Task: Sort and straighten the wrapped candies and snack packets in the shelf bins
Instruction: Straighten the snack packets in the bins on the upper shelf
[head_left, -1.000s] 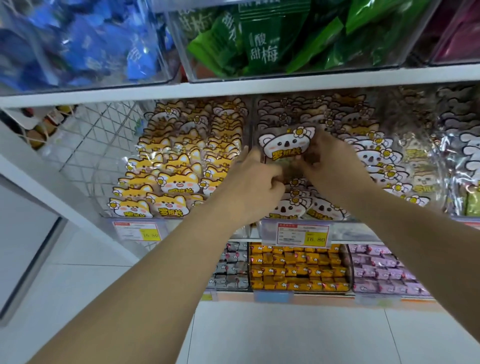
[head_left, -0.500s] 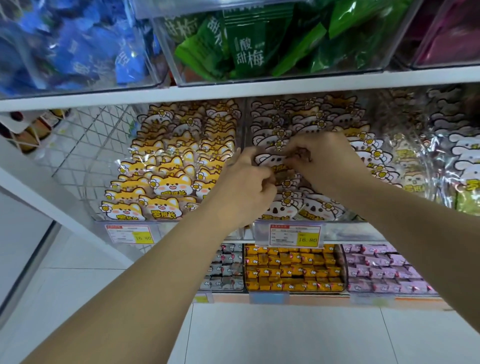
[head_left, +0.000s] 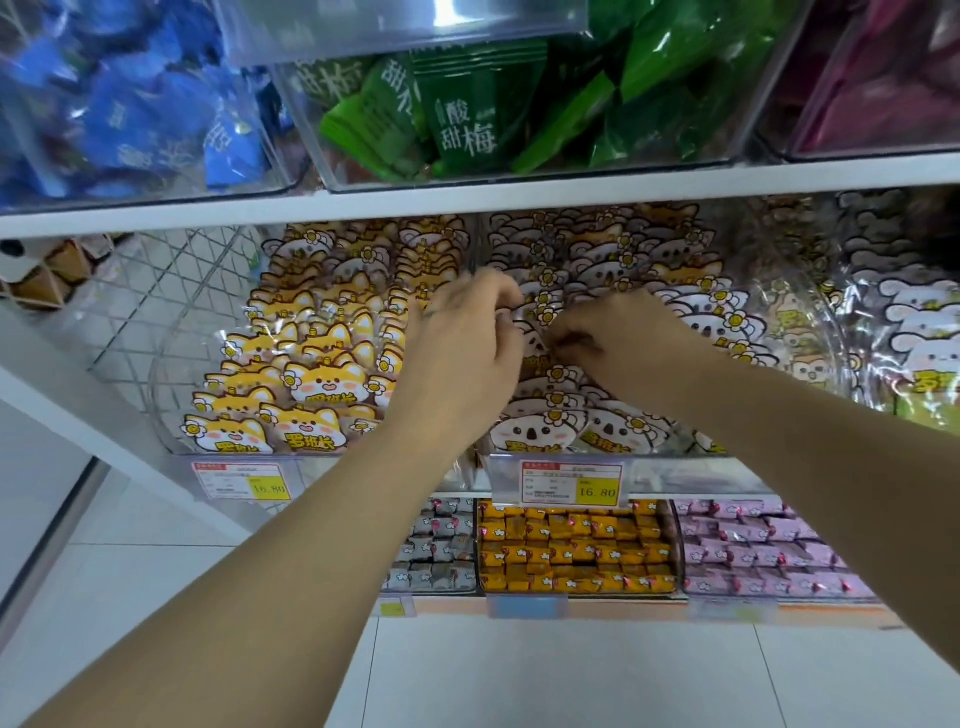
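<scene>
The left hand's fingers (head_left: 498, 297) are curled, and so are the right hand's fingers (head_left: 569, 332). The two sets of fingertips meet over one koala packet (head_left: 531, 336) and pinch it from either side. Only a sliver of its white face shows between them, so how deep the grip goes I cannot tell.

The left hand (head_left: 462, 358) and the right hand (head_left: 623, 343) lie close together, knuckles up, with bare forearms running back toward the camera.

The held packet sits straight above the yellow price tag (head_left: 571, 483), among the other koala packets (head_left: 524, 434), which stand in overlapping rows inside a clear bin (head_left: 675, 462). The tag hangs on that bin's front lip.

- Left of the tag and above it, fox packets (head_left: 322, 379) fill a neighbouring bin in tidy rows.
- Far above the tag, past a white shelf board (head_left: 363, 205), green plum packets (head_left: 462, 119) lie jumbled, with blue packets (head_left: 130, 114) further left.
- Directly below the tag are orange candies (head_left: 571, 551).
- Grey candies (head_left: 436, 545) lie below left of the tag, and pink candies (head_left: 753, 551) below right.
</scene>
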